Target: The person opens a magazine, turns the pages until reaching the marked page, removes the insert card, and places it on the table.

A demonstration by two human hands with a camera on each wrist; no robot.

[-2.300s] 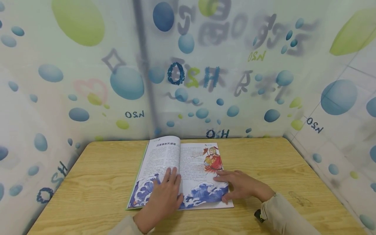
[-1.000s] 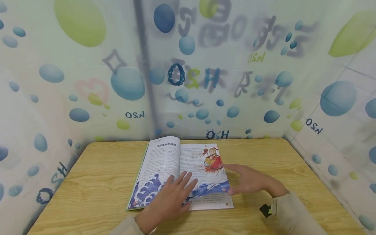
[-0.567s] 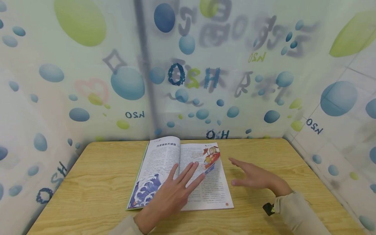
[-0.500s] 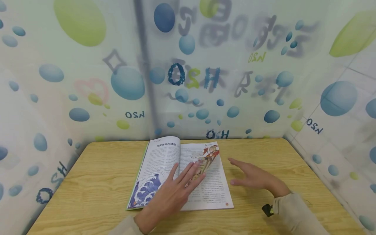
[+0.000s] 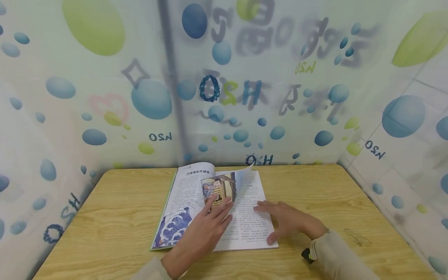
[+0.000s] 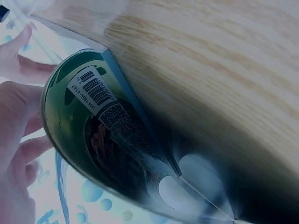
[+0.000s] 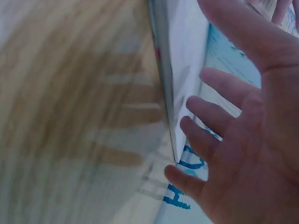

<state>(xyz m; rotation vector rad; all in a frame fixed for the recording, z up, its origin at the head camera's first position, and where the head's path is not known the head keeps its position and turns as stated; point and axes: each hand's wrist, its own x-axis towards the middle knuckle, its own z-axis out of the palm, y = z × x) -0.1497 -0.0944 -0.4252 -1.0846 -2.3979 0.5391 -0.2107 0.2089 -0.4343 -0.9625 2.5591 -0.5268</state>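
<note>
An open magazine (image 5: 241, 239) lies on the table in the head view, blue waves printed on its left page. One page (image 5: 229, 184) is curled up from the right side and leans left, its illustrated back showing. My left hand (image 5: 201, 231) lies across the middle fold, extended fingers against the lower part of this curled page. My right hand (image 5: 288, 219), fingers spread, is at the magazine's right edge, thumb by the lower corner. In the left wrist view the green back cover (image 6: 93, 135) bends upward, showing a barcode. The right wrist view shows loosely spread fingers (image 7: 205, 114) beside the page edges.
The wooden table (image 5: 115, 217) extends on both sides of the magazine. Behind it stands a pale, translucent wall (image 5: 297, 77) with blue and green dots. A small black device (image 5: 307, 256) sits at the right sleeve cuff.
The page with the red-robed figure has lifted from the right side and folded leftward under my left hand, uncovering a text page. My right hand drew away rightward, then came back to the magazine's edge.
</note>
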